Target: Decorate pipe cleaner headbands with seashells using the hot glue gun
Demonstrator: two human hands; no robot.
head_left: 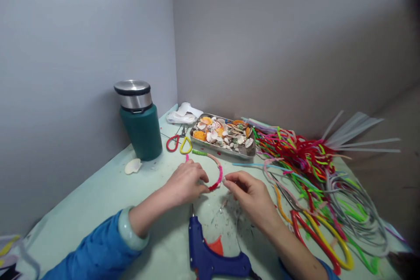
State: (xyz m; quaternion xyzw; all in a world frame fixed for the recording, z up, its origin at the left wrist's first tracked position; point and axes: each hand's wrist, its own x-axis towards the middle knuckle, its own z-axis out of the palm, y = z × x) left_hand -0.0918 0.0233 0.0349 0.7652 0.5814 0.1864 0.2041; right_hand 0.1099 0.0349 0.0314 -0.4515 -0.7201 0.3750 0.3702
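A curved band wrapped in pipe cleaner [220, 176], coloured green, peach, pink and red, lies in a ring shape over the table. My left hand [187, 183] is closed on its near red end, covering part of the ring. Just right of the band, my right hand [248, 190] pinches a small whitish piece [224, 180] between thumb and fingertip, close to the pink stretch. That piece looks like a tiny shell, but it is mostly hidden. Below both hands a blue hot glue gun [210, 257] with an orange trigger lies on its side, nozzle pointing away from me.
A metal tray [223, 150] of shells stands at the back, beside small scissors [179, 142]. Left are a green flask [141, 133] and a loose shell [133, 166]. Pipe cleaners [302, 157], a grey wire coil [357, 205] and large red-yellow scissors [323, 236] crowd the right.
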